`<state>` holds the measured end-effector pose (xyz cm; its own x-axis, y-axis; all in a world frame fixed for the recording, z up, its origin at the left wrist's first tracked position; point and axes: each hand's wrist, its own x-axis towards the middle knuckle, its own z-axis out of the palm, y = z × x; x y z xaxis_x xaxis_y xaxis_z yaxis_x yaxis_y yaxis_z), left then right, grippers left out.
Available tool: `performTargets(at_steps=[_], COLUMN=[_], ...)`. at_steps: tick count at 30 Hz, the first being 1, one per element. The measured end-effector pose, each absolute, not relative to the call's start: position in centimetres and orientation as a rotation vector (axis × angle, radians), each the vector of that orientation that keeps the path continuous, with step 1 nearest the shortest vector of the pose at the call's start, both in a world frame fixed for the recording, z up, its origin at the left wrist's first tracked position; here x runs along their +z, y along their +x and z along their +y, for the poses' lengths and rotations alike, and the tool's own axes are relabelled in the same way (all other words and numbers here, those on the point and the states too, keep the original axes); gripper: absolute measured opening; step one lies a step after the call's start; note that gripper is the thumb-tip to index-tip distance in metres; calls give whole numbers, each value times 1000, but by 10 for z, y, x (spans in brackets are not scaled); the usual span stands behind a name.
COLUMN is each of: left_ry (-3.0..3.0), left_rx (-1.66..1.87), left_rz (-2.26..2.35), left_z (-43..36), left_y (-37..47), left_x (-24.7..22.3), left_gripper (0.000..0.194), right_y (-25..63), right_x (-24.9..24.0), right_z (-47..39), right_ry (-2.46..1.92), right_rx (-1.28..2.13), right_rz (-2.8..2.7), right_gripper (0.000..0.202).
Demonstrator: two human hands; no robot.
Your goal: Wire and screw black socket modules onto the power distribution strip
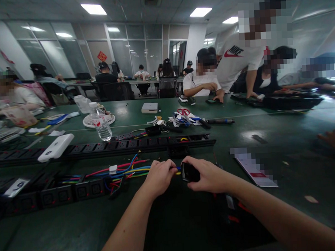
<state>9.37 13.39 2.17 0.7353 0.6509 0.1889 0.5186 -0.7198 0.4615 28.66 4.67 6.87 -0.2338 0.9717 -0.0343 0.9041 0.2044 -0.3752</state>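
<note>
My left hand [162,176] is closed on the ends of several coloured wires [136,172], blue and yellow-green among them, which run out of a black socket strip [59,195] at the left. Just to the right, my right hand [205,173] grips a small black box-like part [190,172] between thumb and fingers, its hollow-looking face turned toward the wires. A short bit of blue and yellow wire shows between the two hands. Red wires [116,166] with a white tag lie loose behind my left hand.
A second long socket strip [140,142] lies behind my hands, with a white power bank [56,147] across it. Beyond stand a water bottle [102,124] and a tangle with red-handled scissors [183,112]. A dark power tool [228,208] lies under my right forearm. Co-workers sit across the table.
</note>
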Motion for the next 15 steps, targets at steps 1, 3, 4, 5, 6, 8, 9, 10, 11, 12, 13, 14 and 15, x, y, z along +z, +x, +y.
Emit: performTargets(at_steps=[1,3,4,5,6,8,9,10,11,12,13,14,15], left_ry=[2589,2657,2687,2713,2735,2755,2753,2745,2732,2717,2702,2688,2677], left_rx=[467,443,436,431,426,413,411,415,421,428,434,436,437], left_rz=[910,930,938,945,952,971,977,982,979,975,970,961,953], left_z=[133,131,130,129,128,127,127,127,128,128,129,130,130], left_y=[94,95,96,96,97,98,98,98,98,97,97,96,96], left_x=[22,21,21,21,21,22,22,22,23,23,23,23,23], left_gripper=[14,15,15,15,16,17,17,17,17,17,17,17,17], right_y=[285,282,280,279,277,277,277,277,278,279,280,281,282], right_x=[70,71,71,71,70,70,69,69,68,68,67,66,65], right_z=[48,50,51,51,52,53,53,53,52,51,50,49,48], right_ry=[-1811,-1839,-1850,-1858,-1862,-1858,-1853,-1845,-1835,-1824,-1814,-1804,-1795], right_rx=[456,410,391,377,368,355,351,347,343,341,341,347,355], right_rz=[-2270,-2281,-2290,-2299,-2309,-2321,-2320,-2315,-2307,-2297,-2287,-2278,-2271], right_gripper=[49,44,42,40,39,40,41,41,41,42,43,43,45])
